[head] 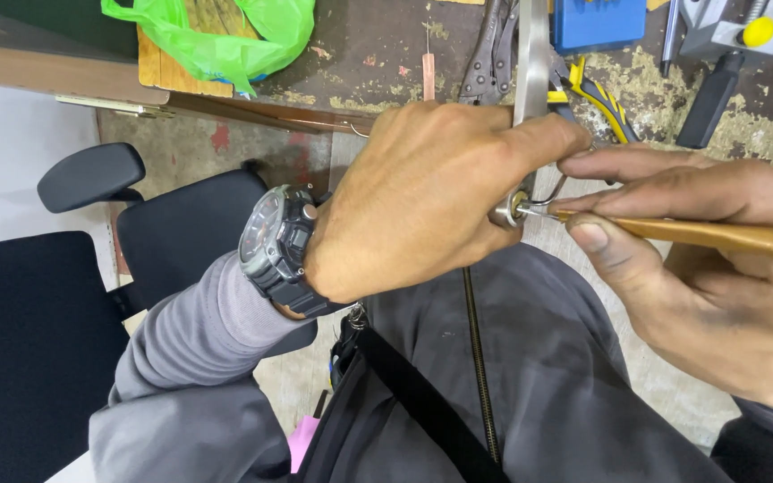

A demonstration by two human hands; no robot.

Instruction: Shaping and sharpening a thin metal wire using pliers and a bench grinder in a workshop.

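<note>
Lock cylinder (510, 209) half hidden in left hand (422, 192) fingers; right hand (700, 277) fingers clamped on wooden-handled pick (717, 234), tip unclear.

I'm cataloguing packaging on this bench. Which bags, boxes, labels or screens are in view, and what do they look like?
Green plastic bag: top left, crumpled over a wooden block.
Blue box: top right, rectangular, cut off by the edge.
Wristwatch: on the left hand, round, dark; display unclear.
No labels or signs legible.
</note>
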